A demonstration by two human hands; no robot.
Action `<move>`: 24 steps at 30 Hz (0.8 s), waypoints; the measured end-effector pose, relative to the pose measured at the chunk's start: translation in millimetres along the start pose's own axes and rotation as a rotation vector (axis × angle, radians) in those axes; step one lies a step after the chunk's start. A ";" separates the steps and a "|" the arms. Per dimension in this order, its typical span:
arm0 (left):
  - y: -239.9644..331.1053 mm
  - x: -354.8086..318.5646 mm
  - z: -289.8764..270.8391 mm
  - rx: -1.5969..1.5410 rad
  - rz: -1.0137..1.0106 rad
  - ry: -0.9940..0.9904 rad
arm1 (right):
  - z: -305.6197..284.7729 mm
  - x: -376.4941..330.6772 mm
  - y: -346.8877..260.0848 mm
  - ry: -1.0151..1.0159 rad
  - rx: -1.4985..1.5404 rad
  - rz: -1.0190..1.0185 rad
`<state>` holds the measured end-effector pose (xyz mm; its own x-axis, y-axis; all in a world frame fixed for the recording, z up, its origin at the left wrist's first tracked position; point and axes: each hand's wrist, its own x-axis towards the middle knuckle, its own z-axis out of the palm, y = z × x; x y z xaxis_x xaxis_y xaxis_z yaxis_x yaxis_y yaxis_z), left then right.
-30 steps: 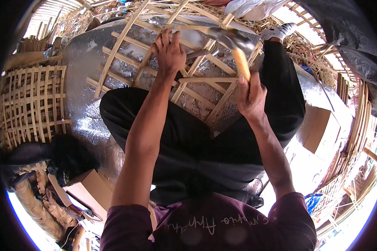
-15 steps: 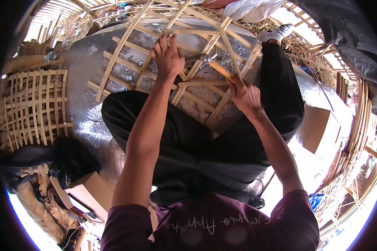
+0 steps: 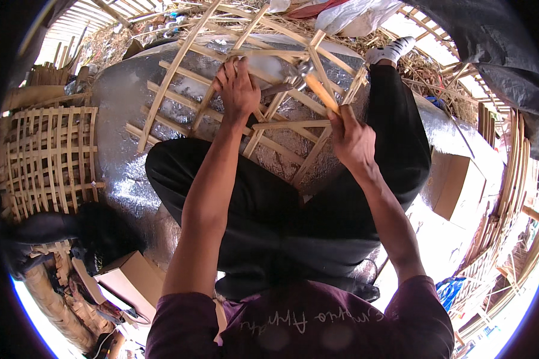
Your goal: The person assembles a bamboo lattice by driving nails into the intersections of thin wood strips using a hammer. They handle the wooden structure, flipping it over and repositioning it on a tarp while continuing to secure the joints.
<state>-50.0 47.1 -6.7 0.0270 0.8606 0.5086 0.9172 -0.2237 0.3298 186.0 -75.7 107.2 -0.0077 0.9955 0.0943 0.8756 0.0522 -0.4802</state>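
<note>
A lattice of bamboo strips [image 3: 179, 78] lies on a silver foil sheet [image 3: 117, 119] in front of my crossed legs in black trousers. My left hand [image 3: 238, 90] presses down on a crossing of strips near the lattice's middle. My right hand [image 3: 352, 139] grips the wooden handle of a hammer [image 3: 317, 90]. The hammer's metal head sits low over the strips, just right of my left hand's fingers.
A finished woven bamboo panel [image 3: 48, 158] lies to the left. Cardboard boxes stand at lower left [image 3: 129, 281] and at the right [image 3: 455, 185]. Bamboo slats and scraps pile up at the back and along the right edge. A white bag [image 3: 359, 15] lies at the top.
My right hand has swung the hammer down from raised to the strips beside my left hand. My left hand has stayed on the lattice.
</note>
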 end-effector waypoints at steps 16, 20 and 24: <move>6.2 2.1 -7.5 0.003 -0.030 -0.068 | 16.0 -23.1 9.9 0.075 0.134 -0.069; 7.8 -0.6 -7.7 0.008 -0.072 -0.126 | 26.9 -11.7 27.2 -0.026 -0.072 0.110; 14.2 -12.3 -35.2 0.052 0.100 -0.173 | 4.4 -25.7 15.4 0.157 0.145 0.164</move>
<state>-51.3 17.2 19.8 0.1822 0.9021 0.3912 0.9257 -0.2915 0.2410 197.6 -100.2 93.5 0.2130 0.9679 0.1335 0.7807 -0.0865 -0.6188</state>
